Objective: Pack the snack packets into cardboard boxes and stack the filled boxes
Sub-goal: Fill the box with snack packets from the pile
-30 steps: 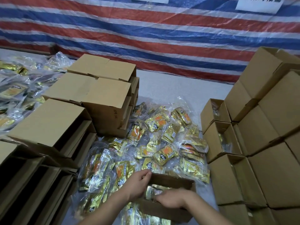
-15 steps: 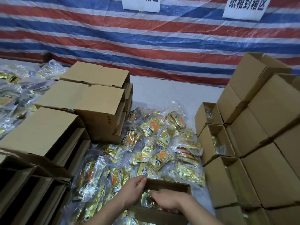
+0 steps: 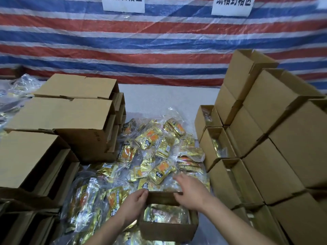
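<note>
Left hand [image 3: 135,203] gripped the open box's [image 3: 168,228] far-left corner; right hand [image 3: 190,191] was loose, empty, over the far rim toward the packet pile [image 3: 155,152] on the bench. Box part-filled. Risk: slick wrappers slip, or reaching arm tips the box.

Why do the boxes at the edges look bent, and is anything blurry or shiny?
Head view: the wide lens bows the stacked boxes outward at the edges; the right hand is slightly motion-blurred; the foil packets catch glare; lighting is otherwise soft.
</note>
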Tool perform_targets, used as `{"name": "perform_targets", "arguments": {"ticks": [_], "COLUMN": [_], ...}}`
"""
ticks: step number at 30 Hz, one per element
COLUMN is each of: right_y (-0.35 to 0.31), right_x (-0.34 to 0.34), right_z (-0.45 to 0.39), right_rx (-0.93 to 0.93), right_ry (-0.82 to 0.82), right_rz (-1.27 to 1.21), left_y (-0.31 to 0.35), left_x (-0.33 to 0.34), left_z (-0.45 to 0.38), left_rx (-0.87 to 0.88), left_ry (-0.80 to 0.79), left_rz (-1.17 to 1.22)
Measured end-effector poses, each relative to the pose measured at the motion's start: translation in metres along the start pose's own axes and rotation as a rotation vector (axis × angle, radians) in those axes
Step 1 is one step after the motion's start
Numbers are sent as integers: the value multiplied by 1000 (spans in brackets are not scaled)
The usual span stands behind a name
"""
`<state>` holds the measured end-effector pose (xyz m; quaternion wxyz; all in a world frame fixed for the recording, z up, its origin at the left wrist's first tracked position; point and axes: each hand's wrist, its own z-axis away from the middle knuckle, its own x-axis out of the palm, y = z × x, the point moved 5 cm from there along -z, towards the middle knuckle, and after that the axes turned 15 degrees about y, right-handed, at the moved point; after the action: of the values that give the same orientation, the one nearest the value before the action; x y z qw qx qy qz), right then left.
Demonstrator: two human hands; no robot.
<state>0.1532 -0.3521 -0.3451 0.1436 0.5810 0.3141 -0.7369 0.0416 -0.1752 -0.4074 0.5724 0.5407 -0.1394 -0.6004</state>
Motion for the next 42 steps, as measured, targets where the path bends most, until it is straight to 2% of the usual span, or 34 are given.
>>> {"name": "perform_targets", "arguments": {"ticks": [3, 9, 15, 19, 23, 26, 29, 35, 42], "right_y": [2, 3, 10, 23, 40, 55, 64, 89, 128], "right_x": [21, 30, 18, -24, -85, -124, -147, -166, -194], "right_z": [4, 7, 13, 3, -12, -24, -36, -62, -107], "right_rx": [14, -42, 17, 112, 258, 395, 500, 601, 559], "right_ry": [-148, -28, 29, 195, 485, 643, 745, 712, 626], "right_rz": [72, 116, 8, -37, -49, -57, -90, -135, -330], "left_y": [10, 12, 36, 83, 140, 177, 206, 258, 312], "left_x": [2, 3, 0, -8, -9, 14, 42, 65, 80], "left_z": [-1, 3, 13, 13, 13, 11, -2, -44, -123], "left_rx": [7, -63, -164, -96, -7, -6, 46, 128, 70], "left_ry": [-18, -19, 42, 169, 282, 192, 92, 135, 103], "left_rz": [-47, -22, 175, 260, 387, 438, 340, 172, 200]}}
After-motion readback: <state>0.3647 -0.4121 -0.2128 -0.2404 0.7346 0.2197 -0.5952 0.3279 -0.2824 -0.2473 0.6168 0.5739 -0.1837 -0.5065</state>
